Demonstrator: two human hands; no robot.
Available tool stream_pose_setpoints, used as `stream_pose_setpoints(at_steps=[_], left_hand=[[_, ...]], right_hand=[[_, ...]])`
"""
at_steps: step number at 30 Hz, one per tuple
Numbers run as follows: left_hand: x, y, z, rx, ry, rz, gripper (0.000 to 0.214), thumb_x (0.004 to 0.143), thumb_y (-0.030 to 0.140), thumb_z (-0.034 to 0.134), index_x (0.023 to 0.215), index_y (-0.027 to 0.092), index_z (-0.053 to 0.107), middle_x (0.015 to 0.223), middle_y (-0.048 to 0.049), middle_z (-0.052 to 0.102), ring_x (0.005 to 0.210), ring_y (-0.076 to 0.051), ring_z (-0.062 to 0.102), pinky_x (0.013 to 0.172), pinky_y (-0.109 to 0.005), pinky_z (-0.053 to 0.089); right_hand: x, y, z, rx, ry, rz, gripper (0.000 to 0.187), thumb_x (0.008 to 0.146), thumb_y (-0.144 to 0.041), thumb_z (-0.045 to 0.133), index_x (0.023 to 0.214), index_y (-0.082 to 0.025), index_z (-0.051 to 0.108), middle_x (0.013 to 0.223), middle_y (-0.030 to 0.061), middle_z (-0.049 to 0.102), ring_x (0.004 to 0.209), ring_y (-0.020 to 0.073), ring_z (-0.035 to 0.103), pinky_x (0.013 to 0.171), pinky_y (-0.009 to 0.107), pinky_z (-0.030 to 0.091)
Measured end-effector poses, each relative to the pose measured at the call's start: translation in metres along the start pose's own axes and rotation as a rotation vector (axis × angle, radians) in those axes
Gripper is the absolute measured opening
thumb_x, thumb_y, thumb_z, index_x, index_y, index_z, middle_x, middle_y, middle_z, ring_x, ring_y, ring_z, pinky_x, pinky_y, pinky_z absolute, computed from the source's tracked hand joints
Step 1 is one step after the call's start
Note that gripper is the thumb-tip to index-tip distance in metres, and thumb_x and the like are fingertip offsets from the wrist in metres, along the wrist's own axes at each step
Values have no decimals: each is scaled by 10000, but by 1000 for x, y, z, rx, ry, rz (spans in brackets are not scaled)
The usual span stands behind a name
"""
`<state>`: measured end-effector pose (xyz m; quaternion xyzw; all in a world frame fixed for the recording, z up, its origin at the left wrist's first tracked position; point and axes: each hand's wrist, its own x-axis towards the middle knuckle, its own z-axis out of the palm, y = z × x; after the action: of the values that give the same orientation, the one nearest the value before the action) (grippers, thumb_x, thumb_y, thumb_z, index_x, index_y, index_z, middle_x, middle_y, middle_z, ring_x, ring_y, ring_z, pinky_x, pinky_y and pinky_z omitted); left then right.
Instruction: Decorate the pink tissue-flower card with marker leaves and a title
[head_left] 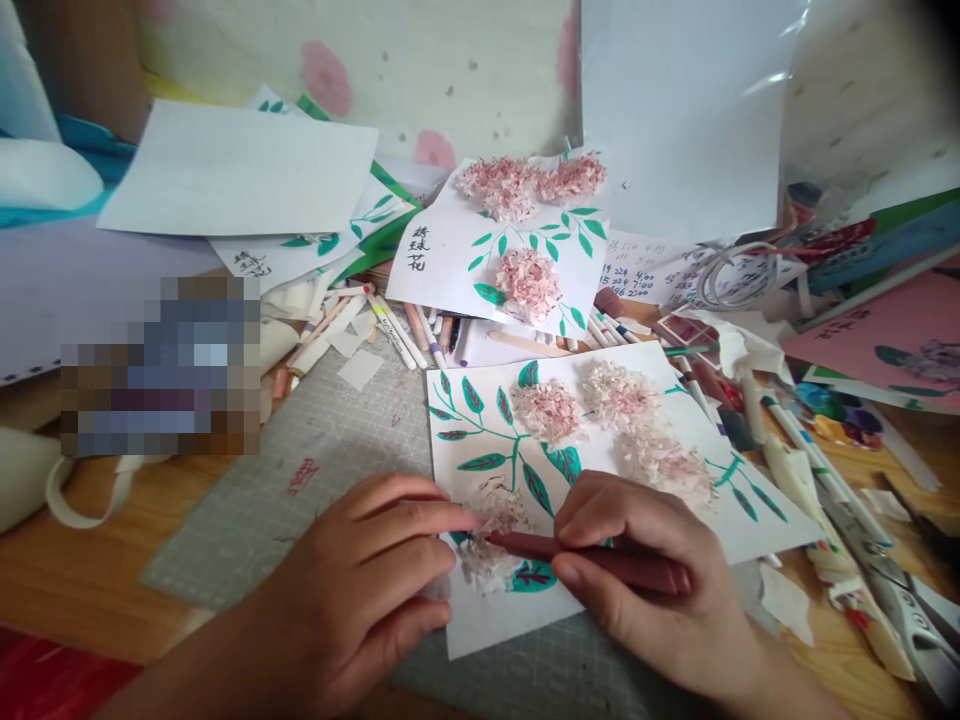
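A white sheet (487, 622) lies on the grey cutting mat, bearing green leaves with dark red veins and several fluffy clusters of pale pink paper shreds. My right hand (652, 570) grips a dark red marker (626, 563), its tip pointing left and touching or just over the nearest flower cluster (495, 575). My left hand (375, 580) rests at the sheet's left side with fingers stretched out and apart. Its index fingertip reaches the same cluster, close to the marker tip. Whether the tip presses into the shreds I cannot tell.
Behind lies a similar flower picture (442, 270) with black characters. Several markers (401, 335) and paper scraps (360, 370) are scattered on the cutting mat (247, 520). Scissors (911, 625) lie at right, near a pink sheet (885, 340). A blank white sheet (240, 165) sits at the back left.
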<state>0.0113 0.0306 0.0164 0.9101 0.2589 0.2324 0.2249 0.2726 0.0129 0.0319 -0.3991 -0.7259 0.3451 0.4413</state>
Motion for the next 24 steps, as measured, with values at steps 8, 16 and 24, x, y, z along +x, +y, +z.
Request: stream_pose_setpoints(at_steps=[8, 16, 24], left_hand=[[0, 0, 4, -41, 39, -15, 122, 985, 251, 511, 1002, 192, 617, 1209, -55, 654, 1140, -232, 524, 976, -351, 438], [2, -1, 8, -60, 103, -5, 112, 976, 237, 527, 979, 187, 627, 1160, -54, 674, 1083, -240, 535, 940, -363, 432], [2, -1, 9, -65, 120, -12, 83, 960, 210, 554, 956, 182, 633, 1114, -46, 680, 1051, -233, 540, 935, -368, 422]], right_hand=[[1, 2, 1, -37, 42, -14, 149, 828, -81, 634, 817, -222, 589, 674, 4, 625, 591, 144, 603, 533, 268, 476], [1, 0, 2, -68, 49, -20, 144, 836, -90, 625, 787, -220, 586, 642, -7, 608, 572, 134, 586, 514, 251, 468], [1, 0, 1, -102, 17, -54, 147, 831, -84, 628, 791, -215, 576, 652, 4, 621, 568, 139, 584, 505, 256, 465]])
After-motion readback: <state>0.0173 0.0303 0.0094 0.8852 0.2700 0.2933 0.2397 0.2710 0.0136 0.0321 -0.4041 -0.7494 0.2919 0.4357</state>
